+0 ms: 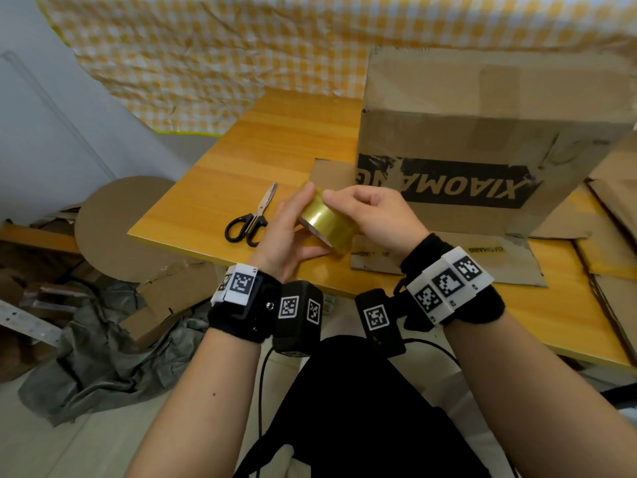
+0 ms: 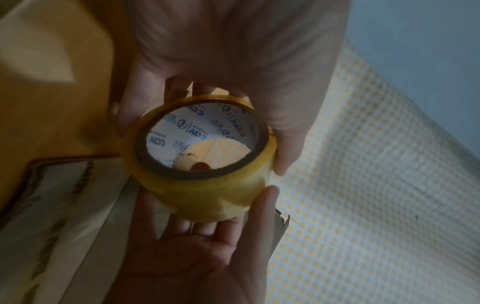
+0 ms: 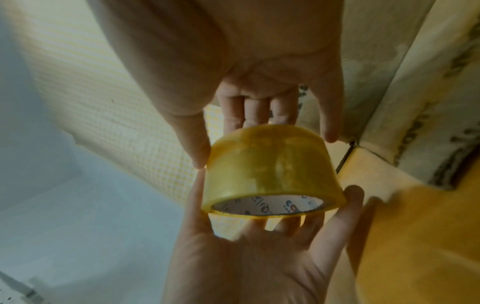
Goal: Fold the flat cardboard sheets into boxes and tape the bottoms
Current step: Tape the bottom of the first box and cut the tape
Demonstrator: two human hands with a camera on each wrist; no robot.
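Head view gives me two hands meeting above the near edge of the orange wooden table [image 1: 220, 174], with one roll of clear yellowish packing tape [image 1: 325, 219] held between them. My left hand [image 1: 287, 236] curls its fingers and thumb round the roll from the left, and my right hand [image 1: 375, 215] pinches its upper rim from the right, thumb and forefinger on the tape. I count one pair of black-handled scissors [image 1: 253, 217] lying flat on the table just left of the roll, blades pointing away from me. One assembled brown cardboard box [image 1: 482, 132] with a black printed band stands behind the hands, upside down judging by the inverted lettering; the first letters of that word are hidden behind my right hand. Under the box lies a flat cardboard sheet [image 1: 482, 260], and more flattened cardboard is stacked at the right edge, cut off by the frame, so I cannot count those pieces. On the floor to the left I see one round cardboard disc [image 1: 113, 229], partly under the table, and a crumpled grey sheet [image 1: 113, 360]. From the left wrist, the roll's white printed core [image 2: 202, 127] faces the camera; its print is too blurred to read. I cannot make out a loose tape end in any view.
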